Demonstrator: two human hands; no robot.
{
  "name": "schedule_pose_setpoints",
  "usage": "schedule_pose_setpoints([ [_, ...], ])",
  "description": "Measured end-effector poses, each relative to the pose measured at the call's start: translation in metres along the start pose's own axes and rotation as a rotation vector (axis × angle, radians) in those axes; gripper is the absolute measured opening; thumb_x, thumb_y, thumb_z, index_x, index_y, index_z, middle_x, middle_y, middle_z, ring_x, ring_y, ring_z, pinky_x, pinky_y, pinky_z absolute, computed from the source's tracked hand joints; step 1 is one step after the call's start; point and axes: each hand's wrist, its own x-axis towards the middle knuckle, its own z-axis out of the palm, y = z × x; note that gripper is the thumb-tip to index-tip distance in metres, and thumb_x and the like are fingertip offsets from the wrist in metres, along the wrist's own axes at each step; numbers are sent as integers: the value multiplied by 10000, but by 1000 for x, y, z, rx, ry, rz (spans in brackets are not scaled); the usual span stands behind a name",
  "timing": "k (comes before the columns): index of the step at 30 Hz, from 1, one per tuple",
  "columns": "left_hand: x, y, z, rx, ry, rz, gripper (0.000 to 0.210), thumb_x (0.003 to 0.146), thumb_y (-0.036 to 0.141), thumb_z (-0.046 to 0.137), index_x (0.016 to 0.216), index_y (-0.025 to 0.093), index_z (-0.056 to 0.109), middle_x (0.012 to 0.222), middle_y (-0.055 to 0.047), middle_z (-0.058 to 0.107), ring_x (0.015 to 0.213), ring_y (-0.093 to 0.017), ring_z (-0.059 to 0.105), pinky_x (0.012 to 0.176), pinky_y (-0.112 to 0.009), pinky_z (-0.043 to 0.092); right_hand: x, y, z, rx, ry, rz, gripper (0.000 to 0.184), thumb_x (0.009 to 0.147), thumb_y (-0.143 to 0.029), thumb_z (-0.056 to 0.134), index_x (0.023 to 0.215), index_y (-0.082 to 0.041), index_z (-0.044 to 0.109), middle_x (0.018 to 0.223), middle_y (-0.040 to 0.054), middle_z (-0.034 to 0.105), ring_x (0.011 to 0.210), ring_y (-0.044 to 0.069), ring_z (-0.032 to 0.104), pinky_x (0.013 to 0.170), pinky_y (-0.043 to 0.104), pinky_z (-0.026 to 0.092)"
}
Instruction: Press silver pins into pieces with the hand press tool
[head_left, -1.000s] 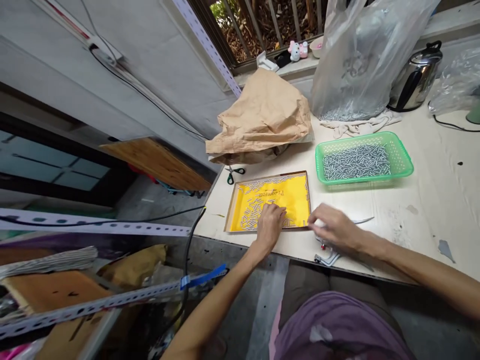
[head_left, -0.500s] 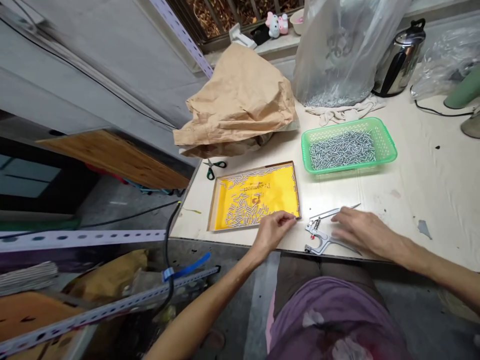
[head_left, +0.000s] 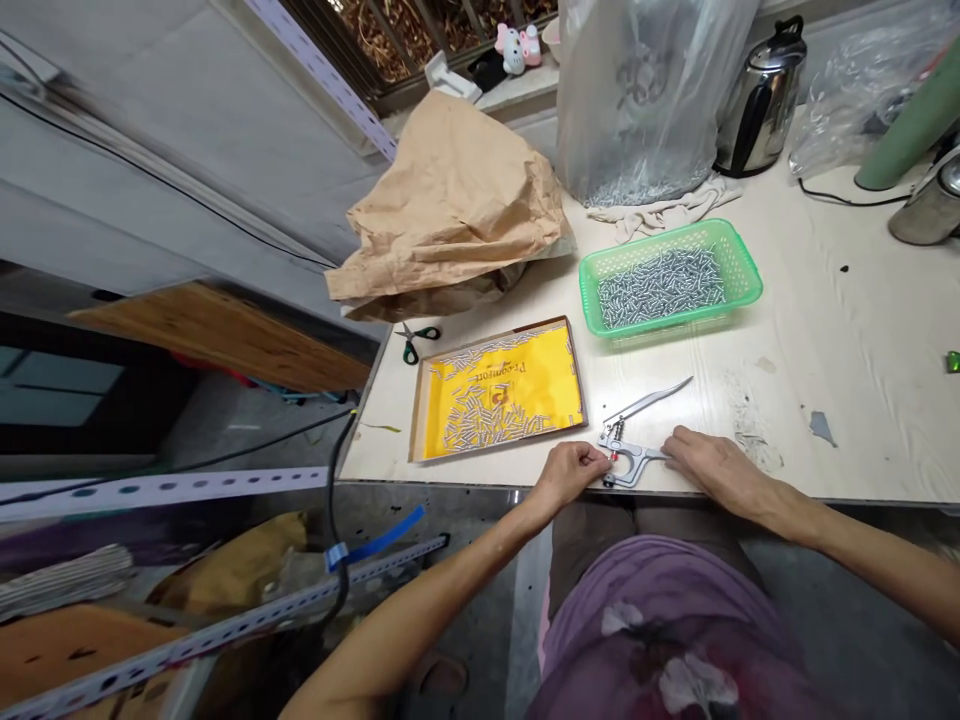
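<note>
Silver pliers (head_left: 636,462) with a C-shaped jaw, a spring and a red tip lie on the table near its front edge, handles spread apart. My right hand (head_left: 712,470) has its fingers closed on the end of the lower handle; the upper handle stands free. At the jaw, my left hand (head_left: 574,472) pinches thumb and fingers together beside the red tip. Whatever is in that pinch is too small to make out. Just behind my left hand is a shallow box (head_left: 559,375) with a yellow bottom, holding many small metal pins.
A green plastic basket (head_left: 746,290) full of small metal parts stands behind the pliers. Scissors (head_left: 412,340) lie left of the box. Behind are a brown paper bag (head_left: 457,200), a clear plastic bag (head_left: 637,100) and a steel kettle (head_left: 761,100).
My left hand has moved from the box corner to the pliers' jaw. My right hand has come down from beside the upper handle onto the lower one. The view has shifted slightly.
</note>
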Motion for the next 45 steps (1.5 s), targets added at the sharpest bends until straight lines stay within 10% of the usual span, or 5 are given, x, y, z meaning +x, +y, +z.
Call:
schedule_pose_setpoints([
  [14,5,-5,4,-23,-168,-156,300,652,417,665,646,119,631,460,66,468,399,-58,376,399,-187,260,-1,4,-5,-30,14,-44,126,911,-216,477,963,-179,586,1006,107,608,853,209,576,665,315,433],
  [19,5,0,6,-78,-195,-223,286,679,389,679,612,126,591,466,64,485,379,-46,392,365,-167,280,14,28,-15,-148,84,-50,808,690,-504,741,1352,-165,426,1435,222,402,1314,385,359,963,514,388],
  [36,-1,3,13,-99,-140,-283,171,811,260,589,706,125,582,521,74,477,370,-46,388,368,-179,320,18,22,-20,-222,46,-75,697,680,-386,743,1244,-57,497,1087,177,605,975,305,519,844,415,417],
  [39,-8,3,12,117,-79,-153,209,840,295,571,713,133,604,551,42,516,463,-84,476,458,-204,385,15,19,-18,-178,35,-61,566,728,-312,707,1203,-63,525,1054,159,601,954,281,510,799,376,433],
  [45,-7,15,26,680,206,585,210,872,318,587,1029,180,604,1078,-94,639,1020,-240,566,842,-367,482,9,19,-4,-130,83,-77,454,767,-224,652,1178,-77,528,1004,141,592,935,272,502,769,374,442],
])
